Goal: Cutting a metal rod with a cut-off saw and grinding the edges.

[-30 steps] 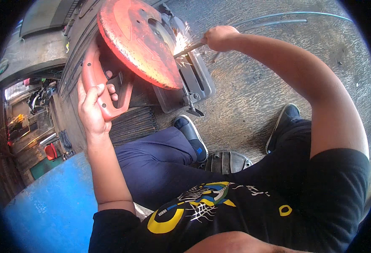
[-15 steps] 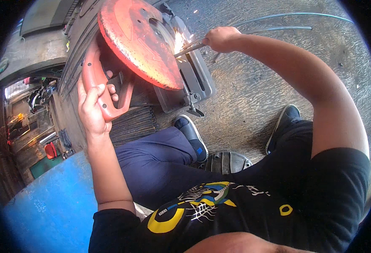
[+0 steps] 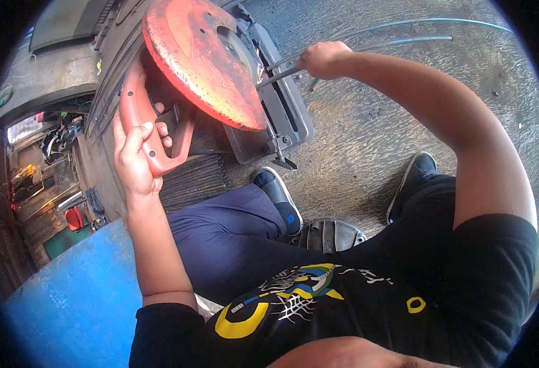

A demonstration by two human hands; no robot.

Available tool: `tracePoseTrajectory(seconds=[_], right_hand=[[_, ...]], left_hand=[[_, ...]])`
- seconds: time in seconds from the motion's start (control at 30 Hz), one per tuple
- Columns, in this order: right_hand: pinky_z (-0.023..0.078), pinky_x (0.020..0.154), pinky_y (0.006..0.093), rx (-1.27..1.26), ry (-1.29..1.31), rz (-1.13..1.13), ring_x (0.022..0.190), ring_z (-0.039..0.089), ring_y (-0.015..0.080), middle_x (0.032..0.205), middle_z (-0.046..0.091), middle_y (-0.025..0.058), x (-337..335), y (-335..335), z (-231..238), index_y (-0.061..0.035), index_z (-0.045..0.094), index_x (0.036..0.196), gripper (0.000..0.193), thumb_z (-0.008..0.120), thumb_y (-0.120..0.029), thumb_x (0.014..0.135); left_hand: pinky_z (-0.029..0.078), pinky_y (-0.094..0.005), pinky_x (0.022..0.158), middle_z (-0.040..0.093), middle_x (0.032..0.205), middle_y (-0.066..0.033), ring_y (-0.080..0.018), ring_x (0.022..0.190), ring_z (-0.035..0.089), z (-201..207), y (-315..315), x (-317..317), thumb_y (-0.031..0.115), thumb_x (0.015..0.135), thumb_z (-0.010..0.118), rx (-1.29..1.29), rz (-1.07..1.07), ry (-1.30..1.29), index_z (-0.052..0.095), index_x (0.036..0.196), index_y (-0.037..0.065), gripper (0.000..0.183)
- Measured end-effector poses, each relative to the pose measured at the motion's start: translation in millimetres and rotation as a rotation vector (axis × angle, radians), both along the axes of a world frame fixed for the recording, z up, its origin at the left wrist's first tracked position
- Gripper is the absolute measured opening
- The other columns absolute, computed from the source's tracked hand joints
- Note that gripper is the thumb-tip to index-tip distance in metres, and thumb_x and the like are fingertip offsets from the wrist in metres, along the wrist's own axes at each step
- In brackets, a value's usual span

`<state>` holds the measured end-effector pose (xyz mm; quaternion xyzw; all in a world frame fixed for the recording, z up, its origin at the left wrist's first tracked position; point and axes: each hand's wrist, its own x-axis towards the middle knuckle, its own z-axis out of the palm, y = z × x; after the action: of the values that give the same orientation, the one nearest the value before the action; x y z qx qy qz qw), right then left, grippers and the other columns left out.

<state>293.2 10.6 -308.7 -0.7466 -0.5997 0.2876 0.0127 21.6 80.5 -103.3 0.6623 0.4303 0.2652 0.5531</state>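
My left hand is wrapped round the red loop handle of a cut-off saw. The saw's red round guard covers most of its blade, and its grey base rests on the floor. My right hand is closed round two thin metal rods, out to the right of the guard. Their near ends reach over the base to the blade's edge. Beyond my hand the rods run on to the right, one longer than the other. A faint glint shows where they meet the blade.
Dark rods lie bundled on the floor left of my feet. A dark ribbed object sits between my shoes. At lower left is a blue surface; beyond it stand a red item and assorted clutter.
The bright spray of sparks at the blade has died away to almost nothing. My right hand and the rods have shifted very slightly; my left hand keeps its grip on the handle.
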Motion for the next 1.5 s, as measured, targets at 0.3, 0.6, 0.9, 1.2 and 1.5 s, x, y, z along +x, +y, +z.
tracePoseTrajectory(seconds=[0.3,0.6,0.9,1.2,1.5], right_hand=[[0.046,0.092,0.0419,0.012,0.012,0.009,0.108,0.060,0.0283,0.114,0.064,0.0113,3.6,6.1,-8.2,-0.0163,0.061,0.120,0.040,0.036,-0.038,0.098],[0.048,0.088,0.0427,0.085,-0.009,-0.010,0.100,0.063,0.0296,0.106,0.066,0.0122,7.1,11.6,-10.9,-0.0144,0.063,0.113,0.038,0.035,-0.035,0.098],[0.047,0.091,0.0422,0.008,0.019,0.016,0.106,0.061,0.0278,0.113,0.064,0.0111,9.7,12.6,-6.5,-0.0141,0.062,0.117,0.040,0.036,-0.038,0.098],[0.047,0.091,0.0419,0.002,-0.005,0.090,0.106,0.061,0.0281,0.112,0.064,0.0126,9.1,10.3,-9.2,-0.0129,0.062,0.117,0.042,0.035,-0.038,0.098],[0.046,0.092,0.0424,0.023,0.057,0.061,0.106,0.061,0.0293,0.111,0.065,0.0135,9.1,3.8,-7.4,-0.0109,0.063,0.114,0.044,0.035,-0.040,0.098]], left_hand=[[0.050,-0.0271,0.060,0.056,0.109,-0.0180,-0.0165,0.075,0.057,-0.8,1.6,-1.1,0.008,0.081,0.049,0.027,-0.012,0.030,0.037,0.133,0.002,0.054],[0.050,-0.0261,0.063,0.055,0.110,-0.0192,-0.0168,0.077,0.057,0.9,1.0,0.8,0.010,0.080,0.049,0.035,-0.015,0.044,0.037,0.134,0.002,0.056],[0.050,-0.0269,0.064,0.055,0.110,-0.0193,-0.0172,0.076,0.057,0.6,3.4,1.3,0.009,0.080,0.049,0.040,-0.012,0.040,0.036,0.134,0.001,0.057],[0.049,-0.0274,0.064,0.056,0.109,-0.0196,-0.0174,0.076,0.057,0.7,3.2,2.9,0.010,0.079,0.049,0.042,0.011,0.050,0.037,0.135,0.001,0.058],[0.049,-0.0266,0.062,0.057,0.105,-0.0180,-0.0168,0.074,0.056,1.9,3.9,4.0,0.010,0.078,0.049,0.062,0.058,0.109,0.039,0.133,0.001,0.057]])
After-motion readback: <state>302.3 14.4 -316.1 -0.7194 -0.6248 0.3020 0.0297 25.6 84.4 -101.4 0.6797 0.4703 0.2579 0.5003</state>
